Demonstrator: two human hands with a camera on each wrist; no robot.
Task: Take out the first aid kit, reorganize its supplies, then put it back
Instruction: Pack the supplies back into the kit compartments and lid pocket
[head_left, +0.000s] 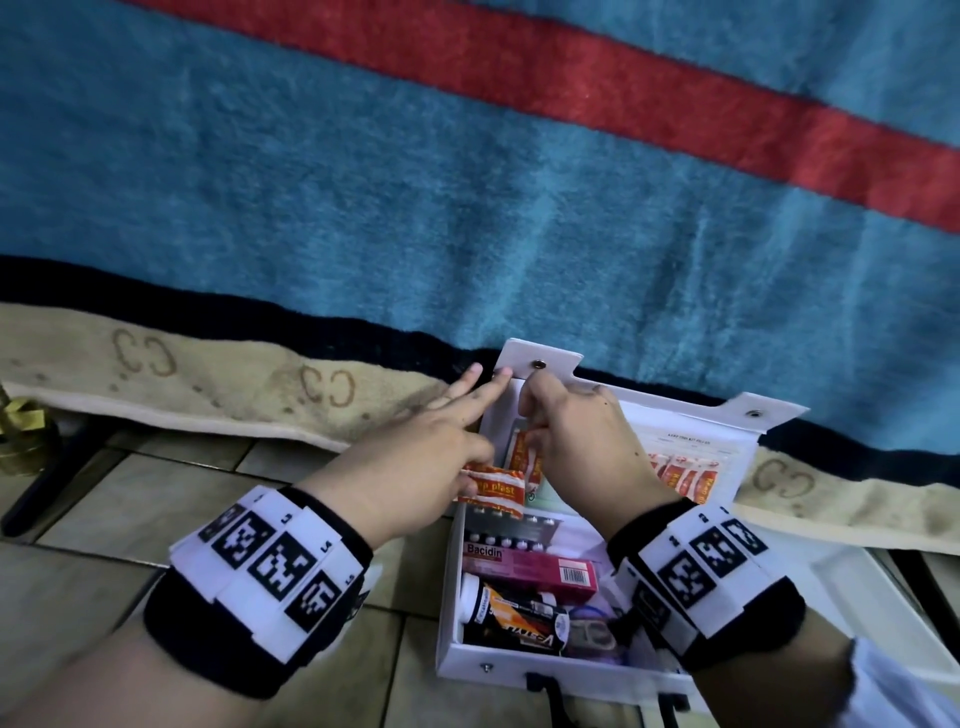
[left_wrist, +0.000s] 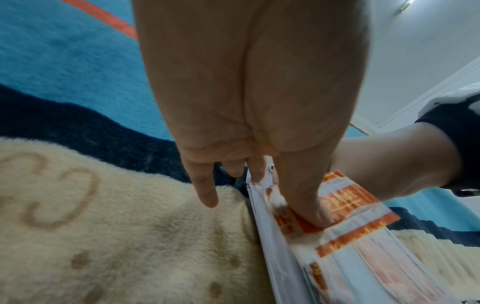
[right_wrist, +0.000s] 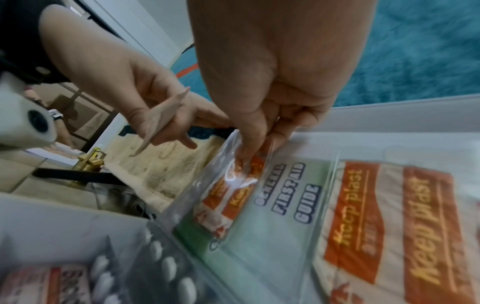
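- Where the tiled floor meets the bedding at far left, a brass-coloured object stands beside a dark bar; what it is cannot be told.
- Behind it, a cream blanket border with looped letter marks runs under a blue blanket crossed by a red stripe.
- Left hand: thumb pinches a strip of orange-and-white plasters against the hand, while the other fingers extend straight, their tips touching the left edge of the kit lid.
- First aid kit: a white box lying open on the floor, its lid leaning back against the blanket.
- Right hand: fingers curled, grasping a second plaster strip partway inside a clear pocket on the inner lid, over a card reading "GENERAL FIRST AID GUIDE".
- Box contents below the hands: foil blister packs, a pink carton marked "Bacidin", a black-and-orange tube lying on its side, and small scissors.
- Right portion of the lid: more "Keep plast" strips sit in the adjoining pocket.
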